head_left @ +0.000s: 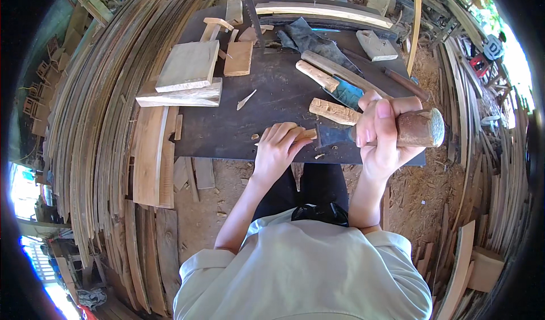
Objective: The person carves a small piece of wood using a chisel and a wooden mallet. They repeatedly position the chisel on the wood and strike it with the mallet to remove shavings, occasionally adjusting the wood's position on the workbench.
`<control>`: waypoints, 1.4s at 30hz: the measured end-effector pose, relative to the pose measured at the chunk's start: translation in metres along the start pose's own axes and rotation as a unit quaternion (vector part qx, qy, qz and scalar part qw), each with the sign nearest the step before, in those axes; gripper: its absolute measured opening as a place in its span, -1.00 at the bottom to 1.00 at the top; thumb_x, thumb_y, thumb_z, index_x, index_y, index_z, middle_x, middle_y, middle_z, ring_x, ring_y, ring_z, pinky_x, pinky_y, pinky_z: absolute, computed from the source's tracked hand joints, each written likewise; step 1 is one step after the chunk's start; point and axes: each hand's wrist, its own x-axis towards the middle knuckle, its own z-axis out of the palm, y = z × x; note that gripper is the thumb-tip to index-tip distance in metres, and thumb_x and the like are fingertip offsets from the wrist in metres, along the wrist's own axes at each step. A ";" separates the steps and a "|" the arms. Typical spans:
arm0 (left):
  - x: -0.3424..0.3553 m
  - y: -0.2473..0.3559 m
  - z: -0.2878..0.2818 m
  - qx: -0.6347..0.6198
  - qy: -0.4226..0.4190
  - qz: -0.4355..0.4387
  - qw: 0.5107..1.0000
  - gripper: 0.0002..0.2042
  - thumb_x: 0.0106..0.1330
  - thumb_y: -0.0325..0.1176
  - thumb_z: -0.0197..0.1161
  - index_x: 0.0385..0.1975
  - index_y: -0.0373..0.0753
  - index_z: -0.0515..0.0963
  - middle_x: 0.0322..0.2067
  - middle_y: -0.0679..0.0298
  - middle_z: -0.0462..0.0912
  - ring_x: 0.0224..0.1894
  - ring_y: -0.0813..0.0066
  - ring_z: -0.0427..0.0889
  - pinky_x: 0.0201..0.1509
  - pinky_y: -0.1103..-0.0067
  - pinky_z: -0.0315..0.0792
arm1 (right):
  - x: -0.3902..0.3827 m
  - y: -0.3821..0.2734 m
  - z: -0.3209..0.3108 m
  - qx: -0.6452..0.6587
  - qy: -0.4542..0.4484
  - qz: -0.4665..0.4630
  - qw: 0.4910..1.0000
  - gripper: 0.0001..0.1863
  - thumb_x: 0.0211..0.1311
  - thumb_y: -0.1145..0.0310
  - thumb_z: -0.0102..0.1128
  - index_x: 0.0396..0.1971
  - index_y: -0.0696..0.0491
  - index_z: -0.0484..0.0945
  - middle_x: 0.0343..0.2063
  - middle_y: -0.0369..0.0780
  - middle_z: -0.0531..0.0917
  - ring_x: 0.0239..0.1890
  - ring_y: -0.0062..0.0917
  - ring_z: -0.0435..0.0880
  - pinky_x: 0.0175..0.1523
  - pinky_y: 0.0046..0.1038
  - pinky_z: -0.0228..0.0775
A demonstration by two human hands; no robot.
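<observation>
My left hand (pixel 275 152) is closed on a small piece of wood (pixel 309 134) near the front edge of the dark worktable (pixel 221 132); its fingers cover most of the piece. My right hand (pixel 381 130) grips a broad chisel (pixel 419 130) by its thick wooden handle. The flat dark blade lies level and points left, its edge close to the end of the wood piece. Whether the two touch, I cannot tell. Just beyond the blade rests a rough wooden handle (pixel 335 111). A few wood chips (pixel 319 156) are scattered by my hands.
Two stacked wood blocks (pixel 187 67) and a smaller block (pixel 238 59) sit on the table's left. Farther back are a dark cloth (pixel 312 40), a blue-bladed tool with a wooden handle (pixel 317 74) and a pale block (pixel 377 45). Long boards (pixel 105 93) line the left side.
</observation>
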 end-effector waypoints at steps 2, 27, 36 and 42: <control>-0.001 0.000 0.000 0.000 -0.001 -0.001 1.000 -0.75 0.01 -0.29 0.39 -0.33 -0.22 0.58 -0.33 0.31 0.55 -0.30 0.29 0.55 -0.21 0.42 0.42 | 0.000 0.000 -0.001 -0.006 0.000 -0.003 1.000 -0.85 0.24 0.58 -0.03 -0.51 0.08 0.29 -0.81 -0.39 0.27 -0.84 -0.74 0.19 -0.30 -0.44 0.34; 0.005 0.004 -0.005 0.029 0.005 0.008 1.000 -0.78 0.04 -0.30 0.36 -0.36 -0.24 0.56 -0.33 0.32 0.51 -0.30 0.36 0.54 -0.23 0.44 0.40 | 0.012 0.010 -0.001 0.068 -0.003 -0.003 0.998 -0.84 0.12 0.67 0.14 -0.54 0.17 0.36 -0.72 -0.30 0.41 -0.80 -0.74 0.32 -0.75 -0.64 0.19; 0.003 0.001 0.003 0.000 0.004 0.013 1.000 -0.79 0.01 -0.31 0.39 -0.42 -0.27 0.58 -0.34 0.31 0.54 -0.33 0.33 0.56 -0.27 0.44 0.41 | 0.015 0.019 0.011 -0.105 -0.057 0.005 0.993 -0.89 0.15 0.64 0.12 -0.55 0.20 0.43 -0.74 -0.28 0.45 -0.82 -0.74 0.30 -0.73 -0.67 0.11; 0.007 0.002 -0.003 -0.012 0.026 0.017 0.999 -0.81 0.03 -0.33 0.37 -0.42 -0.28 0.57 -0.35 0.30 0.53 -0.33 0.34 0.55 -0.26 0.44 0.40 | 0.019 0.006 0.019 -0.021 -0.016 0.001 1.000 -0.89 0.15 0.63 0.12 -0.54 0.23 0.43 -0.74 -0.25 0.45 -0.82 -0.74 0.31 -0.71 -0.67 0.11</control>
